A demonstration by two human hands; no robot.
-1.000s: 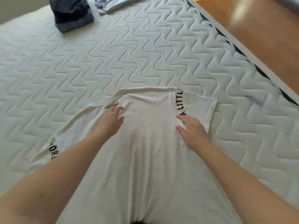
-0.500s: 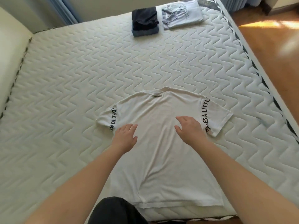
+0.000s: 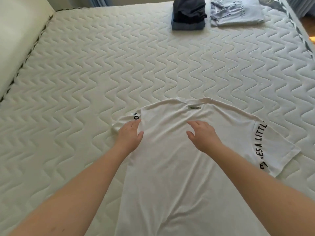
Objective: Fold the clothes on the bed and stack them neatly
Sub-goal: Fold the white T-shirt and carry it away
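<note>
A white T-shirt point(image 3: 170, 167) with black lettering on its sleeves lies flat on the quilted mattress point(image 3: 102, 65), collar pointing away from me. My left hand point(image 3: 129, 136) lies on the shirt's left sleeve with straight fingers, and the sleeve is bunched up under and beside it. My right hand point(image 3: 203, 136) is on the upper back of the shirt below the collar label, fingers relaxed and slightly spread, holding nothing. The right sleeve point(image 3: 279, 150) is spread out flat.
At the far side of the bed sit a folded dark stack point(image 3: 188, 13) and a folded light blue garment point(image 3: 236, 12). A cream padded panel point(image 3: 17, 31) borders the bed on the left. The mattress's right edge point(image 3: 305, 41) meets a wooden floor.
My view has shifted left and closer. My left hand moved up and left onto the left sleeve, which went from spread out to bunched. My right hand stayed on the upper back.
</note>
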